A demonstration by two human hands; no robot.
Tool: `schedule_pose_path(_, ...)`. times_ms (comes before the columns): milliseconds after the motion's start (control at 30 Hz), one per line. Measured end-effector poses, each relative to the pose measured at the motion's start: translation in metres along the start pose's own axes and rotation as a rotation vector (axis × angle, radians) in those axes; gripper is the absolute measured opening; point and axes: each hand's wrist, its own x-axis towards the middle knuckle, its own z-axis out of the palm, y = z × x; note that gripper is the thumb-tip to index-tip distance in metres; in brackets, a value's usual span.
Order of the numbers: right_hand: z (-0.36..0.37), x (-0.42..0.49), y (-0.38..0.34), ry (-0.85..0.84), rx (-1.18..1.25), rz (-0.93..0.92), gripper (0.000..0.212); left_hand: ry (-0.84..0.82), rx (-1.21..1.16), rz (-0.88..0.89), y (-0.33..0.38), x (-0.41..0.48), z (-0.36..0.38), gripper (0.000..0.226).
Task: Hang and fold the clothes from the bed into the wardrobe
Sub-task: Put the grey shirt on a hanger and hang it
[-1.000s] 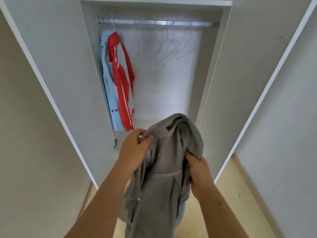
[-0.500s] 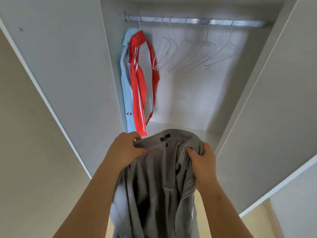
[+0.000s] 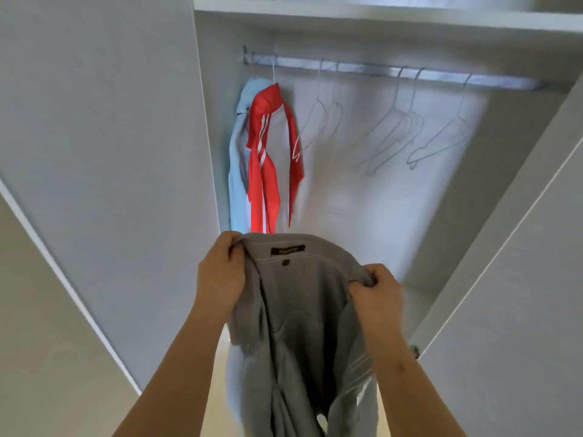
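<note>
I hold a grey garment (image 3: 299, 326) up in front of the open wardrobe, its inner collar label facing me. My left hand (image 3: 220, 275) grips the left side of its collar and my right hand (image 3: 375, 294) grips the right side. The rest of the garment hangs down between my forearms. Inside the wardrobe a metal rail (image 3: 394, 74) carries a light blue garment (image 3: 236, 171) and a red garment with white stripes (image 3: 265, 159) at its left end. Several bare wire hangers (image 3: 394, 134) hang to their right.
The wardrobe's left door (image 3: 104, 152) and right door (image 3: 520, 247) stand open on either side of me. A shelf (image 3: 378, 17) runs above the rail. The wardrobe's white floor board (image 3: 416, 298) lies behind the grey garment.
I have come closer to the wardrobe and my view has tilted up. My hands have spread the grey garment's collar wider, so its label now faces me.
</note>
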Motion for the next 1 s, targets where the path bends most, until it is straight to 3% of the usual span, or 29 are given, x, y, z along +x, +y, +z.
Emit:
schedule_pose_path(167,0.063,0.038,-0.046,-0.333,0.087,-0.075,0.058,-0.317,-0.190,0.028,0.016,0.070,0.002,0.018)
schedule_pose_path(233,0.088,0.049,-0.058,-0.450,0.098,-0.117,0.054,-0.475,-0.114,0.088,0.019,0.097,-0.002,0.011)
schedule_pose_path(267,0.099,0.055,-0.062,-0.482,0.094,-0.135,0.038,-0.524,-0.091,0.104,0.019,0.110,-0.003,0.005)
schedule_pose_path(333,0.112,0.066,-0.068,-0.459,0.070,-0.132,0.007,-0.581,-0.085,0.117,0.016,0.131,-0.005,0.013)
schedule_pose_path(400,0.119,0.081,-0.066,-0.329,0.085,-0.075,0.018,-0.621,-0.065,0.131,0.007,0.148,-0.006,0.030)
schedule_pose_path(467,0.122,0.098,-0.066,-0.190,0.107,-0.033,0.017,-0.638,0.027,0.199,-0.002,0.163,-0.007,0.042)
schedule_pose_path(600,0.131,0.129,-0.071,-0.016,0.186,0.012,0.005,-0.503,0.311,0.372,-0.017,0.194,-0.005,0.040)
schedule_pose_path(733,0.136,0.162,-0.077,0.129,0.216,-0.047,0.011,-0.200,0.513,0.288,-0.031,0.228,-0.004,0.013)
schedule_pose_path(833,0.141,0.186,-0.079,0.147,0.225,-0.073,0.009,-0.040,0.638,0.199,-0.033,0.248,0.006,0.016)
schedule_pose_path(900,0.146,0.205,-0.084,0.093,0.205,-0.092,0.007,0.027,0.581,0.123,-0.032,0.259,0.019,0.018)
schedule_pose_path(1000,0.154,0.233,-0.092,-0.083,0.146,-0.115,0.005,0.123,0.136,-0.010,-0.022,0.275,0.036,0.011)
